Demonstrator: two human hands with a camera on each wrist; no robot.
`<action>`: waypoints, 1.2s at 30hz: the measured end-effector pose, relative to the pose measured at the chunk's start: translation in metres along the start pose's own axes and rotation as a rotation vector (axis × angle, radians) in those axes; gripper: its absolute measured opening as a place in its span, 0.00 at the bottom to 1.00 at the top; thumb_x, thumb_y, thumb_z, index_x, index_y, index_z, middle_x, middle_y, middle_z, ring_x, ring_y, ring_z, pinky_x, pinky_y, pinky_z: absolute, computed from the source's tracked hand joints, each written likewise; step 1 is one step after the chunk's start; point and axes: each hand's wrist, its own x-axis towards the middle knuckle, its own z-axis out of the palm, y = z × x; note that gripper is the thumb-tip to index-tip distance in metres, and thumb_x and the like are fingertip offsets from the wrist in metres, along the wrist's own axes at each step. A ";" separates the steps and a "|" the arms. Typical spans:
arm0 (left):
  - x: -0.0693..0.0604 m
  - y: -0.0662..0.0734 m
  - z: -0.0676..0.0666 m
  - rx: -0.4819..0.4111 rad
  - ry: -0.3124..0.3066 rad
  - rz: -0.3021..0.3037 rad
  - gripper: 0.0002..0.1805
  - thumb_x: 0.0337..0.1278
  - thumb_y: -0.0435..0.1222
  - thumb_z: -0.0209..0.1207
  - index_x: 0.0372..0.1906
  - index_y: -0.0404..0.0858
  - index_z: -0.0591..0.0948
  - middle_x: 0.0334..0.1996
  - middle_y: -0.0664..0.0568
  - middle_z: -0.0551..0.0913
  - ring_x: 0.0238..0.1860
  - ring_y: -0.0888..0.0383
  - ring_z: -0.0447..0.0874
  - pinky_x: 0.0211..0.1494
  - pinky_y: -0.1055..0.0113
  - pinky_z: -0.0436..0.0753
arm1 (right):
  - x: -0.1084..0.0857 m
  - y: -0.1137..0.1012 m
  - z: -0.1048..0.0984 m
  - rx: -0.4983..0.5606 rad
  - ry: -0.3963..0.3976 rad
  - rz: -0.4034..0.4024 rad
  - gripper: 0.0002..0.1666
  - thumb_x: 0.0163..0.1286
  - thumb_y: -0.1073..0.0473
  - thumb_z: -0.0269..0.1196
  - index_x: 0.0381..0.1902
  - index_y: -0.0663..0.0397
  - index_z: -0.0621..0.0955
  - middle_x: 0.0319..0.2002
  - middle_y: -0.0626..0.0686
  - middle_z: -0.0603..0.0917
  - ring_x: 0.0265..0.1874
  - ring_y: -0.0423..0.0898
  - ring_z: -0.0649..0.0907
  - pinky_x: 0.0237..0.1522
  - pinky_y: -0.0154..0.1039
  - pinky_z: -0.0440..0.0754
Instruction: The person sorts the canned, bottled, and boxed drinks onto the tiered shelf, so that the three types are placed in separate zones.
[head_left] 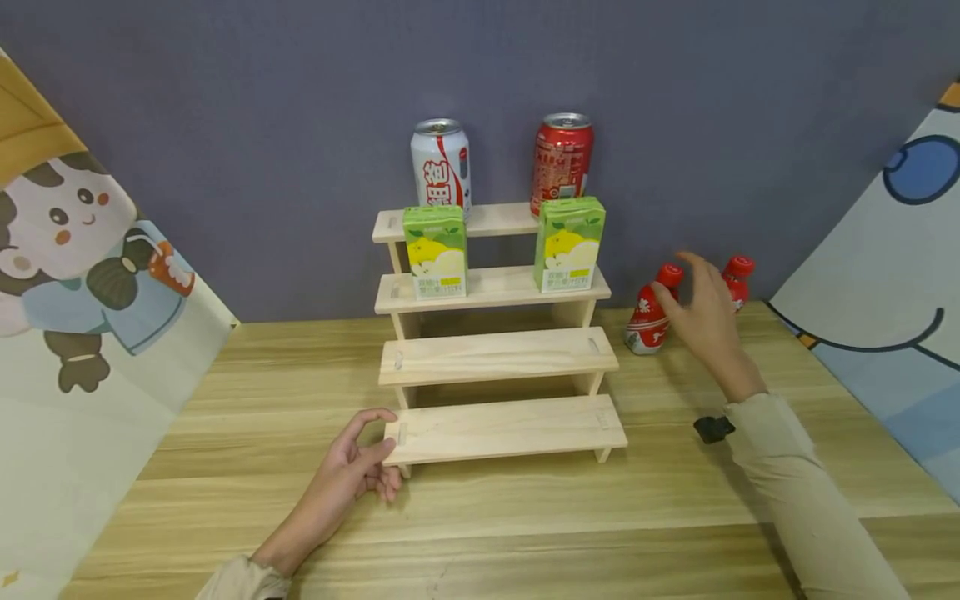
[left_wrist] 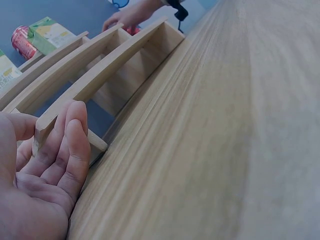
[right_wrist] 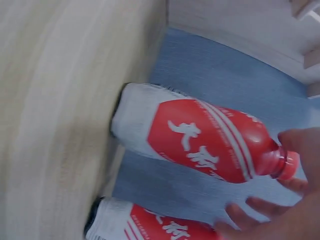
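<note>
A wooden shelf stand (head_left: pixel 510 429) with stepped boards is in the middle of the head view. My left hand (head_left: pixel 352 467) pinches the left end of its lowest board between thumb and fingers; the left wrist view shows the fingers (left_wrist: pixel 72 155) curled around that end. On the right, my right hand (head_left: pixel 708 321) is spread close beside a red-and-white drink bottle (head_left: pixel 648 312) standing upright. In the right wrist view its thumb and fingers lie around the red cap (right_wrist: pixel 289 166); firm contact is unclear. A second such bottle (head_left: pixel 738 283) is partly hidden behind the hand.
Two green juice boxes (head_left: pixel 437 254) (head_left: pixel 572 246) stand on the second board from the top. A white can (head_left: pixel 441 167) and a red can (head_left: pixel 562 162) stand on the top board. Behind rises a dark blue wall (head_left: pixel 300 167); printed panels (head_left: pixel 75 333) flank the wooden table (head_left: pixel 487 542).
</note>
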 end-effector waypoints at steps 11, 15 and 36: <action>0.000 -0.001 0.001 -0.009 -0.009 0.004 0.24 0.77 0.39 0.50 0.69 0.38 0.58 0.23 0.46 0.85 0.23 0.54 0.84 0.28 0.65 0.85 | -0.006 0.010 0.014 0.030 -0.090 0.031 0.50 0.65 0.58 0.70 0.77 0.46 0.55 0.53 0.71 0.79 0.45 0.69 0.82 0.44 0.67 0.81; 0.000 0.000 0.001 -0.012 -0.008 0.007 0.24 0.77 0.39 0.50 0.69 0.38 0.58 0.23 0.46 0.85 0.23 0.54 0.84 0.27 0.65 0.85 | -0.005 0.009 0.014 0.049 -0.052 -0.025 0.50 0.62 0.62 0.72 0.77 0.45 0.60 0.52 0.71 0.80 0.42 0.68 0.83 0.42 0.66 0.81; 0.001 -0.001 -0.001 -0.012 -0.005 0.004 0.24 0.76 0.39 0.51 0.69 0.39 0.59 0.23 0.46 0.85 0.22 0.54 0.84 0.28 0.65 0.85 | -0.012 0.014 0.029 0.048 0.119 -0.092 0.46 0.59 0.63 0.74 0.69 0.56 0.62 0.52 0.69 0.79 0.31 0.63 0.81 0.35 0.59 0.80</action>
